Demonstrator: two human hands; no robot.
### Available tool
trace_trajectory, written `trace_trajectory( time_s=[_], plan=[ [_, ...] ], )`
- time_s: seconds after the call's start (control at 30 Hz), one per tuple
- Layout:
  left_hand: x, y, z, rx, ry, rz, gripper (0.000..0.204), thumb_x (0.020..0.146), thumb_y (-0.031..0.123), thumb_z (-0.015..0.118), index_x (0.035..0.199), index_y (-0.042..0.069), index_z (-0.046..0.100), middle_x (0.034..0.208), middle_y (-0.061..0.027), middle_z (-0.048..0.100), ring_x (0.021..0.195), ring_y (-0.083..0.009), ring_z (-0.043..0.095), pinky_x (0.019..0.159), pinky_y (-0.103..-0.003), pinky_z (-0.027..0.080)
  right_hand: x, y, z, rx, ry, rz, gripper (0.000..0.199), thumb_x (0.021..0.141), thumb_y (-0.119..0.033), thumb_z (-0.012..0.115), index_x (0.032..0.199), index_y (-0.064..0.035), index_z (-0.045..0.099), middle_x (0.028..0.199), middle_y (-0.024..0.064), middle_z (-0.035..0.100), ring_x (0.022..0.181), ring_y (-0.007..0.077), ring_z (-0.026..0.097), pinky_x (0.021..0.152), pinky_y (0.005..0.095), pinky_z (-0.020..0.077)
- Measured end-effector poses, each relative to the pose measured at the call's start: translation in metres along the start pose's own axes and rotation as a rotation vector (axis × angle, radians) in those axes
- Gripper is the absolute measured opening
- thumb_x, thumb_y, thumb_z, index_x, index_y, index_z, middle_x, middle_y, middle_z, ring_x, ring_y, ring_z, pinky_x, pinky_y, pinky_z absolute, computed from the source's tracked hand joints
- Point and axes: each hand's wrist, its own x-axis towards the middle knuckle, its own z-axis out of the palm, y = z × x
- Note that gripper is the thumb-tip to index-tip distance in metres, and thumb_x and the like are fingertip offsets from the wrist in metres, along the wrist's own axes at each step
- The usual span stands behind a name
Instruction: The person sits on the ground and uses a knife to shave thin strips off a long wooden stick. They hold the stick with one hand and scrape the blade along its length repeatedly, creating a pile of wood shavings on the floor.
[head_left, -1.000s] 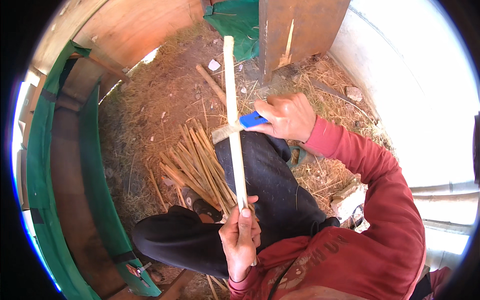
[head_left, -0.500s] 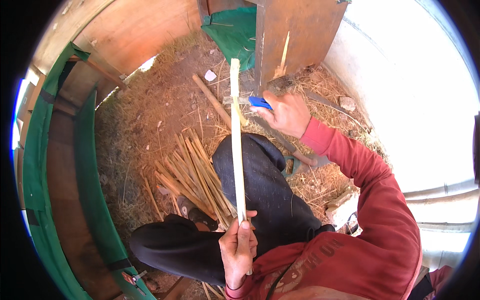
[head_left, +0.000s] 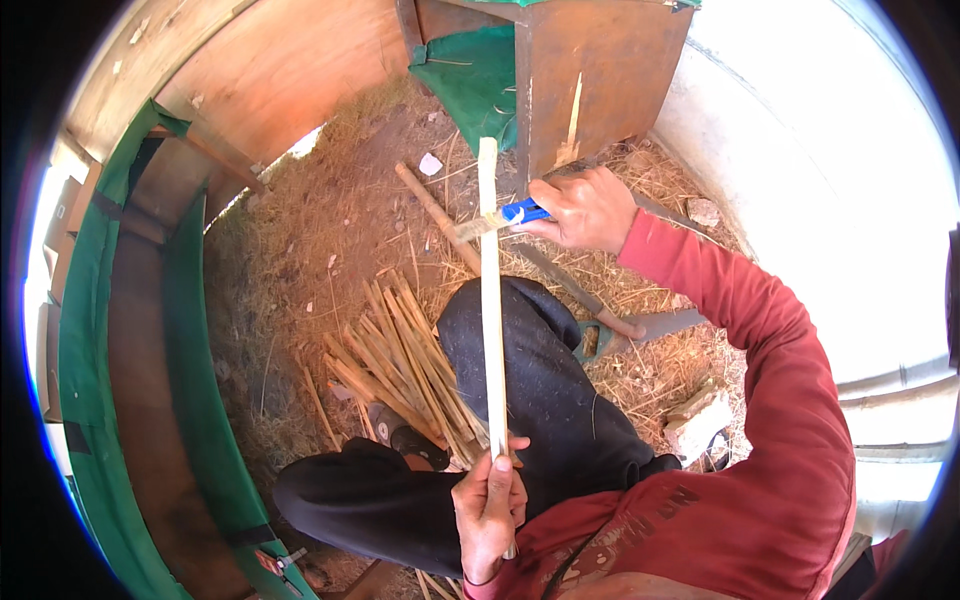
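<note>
A long, pale strip of split wood or bamboo stretches away from me above my bent knee. My left hand is closed around its near end, thumb lying along the top. In my right hand I grip a blue-handled knife, whose flat blade crosses the strip below its far end. The blade slants, its tip lower toward the left. A small pale shaving seems to cling where the blade leaves the handle. Beside my left foot, several split sticks lie in a loose bundle on the ground.
A round wooden stick lies beyond my knee. To its right are a long tool with a wooden handle and a handsaw. A pale block sits near the white wall. Green-covered frames stand at left; a brown panel stands ahead.
The knife blade has turned from nearly level to slanted. A curled shaving that hung beside the strip below the blade no longer shows there. The whole view has shifted slightly.
</note>
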Motion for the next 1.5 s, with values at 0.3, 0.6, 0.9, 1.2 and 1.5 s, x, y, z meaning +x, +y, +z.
trace_trajectory(
  time_s=[0.3,0.6,0.9,1.2,1.5],
  plan=[
    [0.005,-0.004,0.014,-0.016,-0.029,-0.026,0.030,0.108,0.021,0.045,0.122,0.001,0.062,0.055,0.0061,0.040,0.046,-0.0009,0.032,0.041,-0.020,0.025,-0.020,0.020,0.033,0.020,0.122,0.266,0.040,0.089,-0.042,0.069,0.090,-0.0034,0.059,0.055,0.0119,0.058,0.044,0.0296,0.058,0.041,0.0418,0.0449],
    [0.002,-0.011,-0.005,-0.092,-0.124,-0.075,0.035,0.108,0.025,0.044,0.125,0.000,0.060,0.055,0.0053,0.036,0.045,-0.0018,0.030,0.041,-0.020,0.024,-0.008,-0.006,-0.011,1.153,-0.131,0.716,0.052,0.101,-0.057,0.043,0.080,-0.0093,0.049,0.054,0.0021,0.040,0.041,0.0176,0.040,0.041,0.0320,0.0329],
    [0.001,-0.009,0.001,-0.146,-0.153,-0.090,0.039,0.109,0.028,0.042,0.127,-0.002,0.059,0.057,0.0051,0.035,0.045,-0.0029,0.029,0.042,-0.021,0.024,-0.016,-0.025,-0.045,0.596,-0.013,0.240,0.058,0.100,-0.056,0.048,0.087,-0.0016,0.065,0.055,0.0127,0.053,0.047,0.0285,0.055,0.049,0.0419,0.0400],
    [-0.003,-0.003,0.009,0.009,-0.141,-0.041,0.036,0.109,0.025,0.042,0.125,-0.002,0.059,0.056,0.0049,0.036,0.045,-0.0025,0.030,0.042,-0.021,0.023,-0.007,0.061,-0.007,-0.333,-0.183,0.263,0.046,0.098,-0.048,0.055,0.090,-0.0049,0.070,0.062,0.0099,0.065,0.053,0.0282,0.065,0.049,0.0415,0.0515],
    [-0.012,-0.013,-0.011,-0.149,-0.086,-0.073,0.038,0.106,0.027,0.050,0.124,-0.005,0.059,0.054,0.0039,0.035,0.044,-0.0032,0.029,0.041,-0.021,0.024,-0.023,0.122,-0.048,0.024,0.025,0.869,0.070,0.099,-0.063,0.040,0.095,0.0004,0.069,0.067,0.0171,0.065,0.057,0.0325,0.064,0.062,0.0464,0.0529]
  ],
)
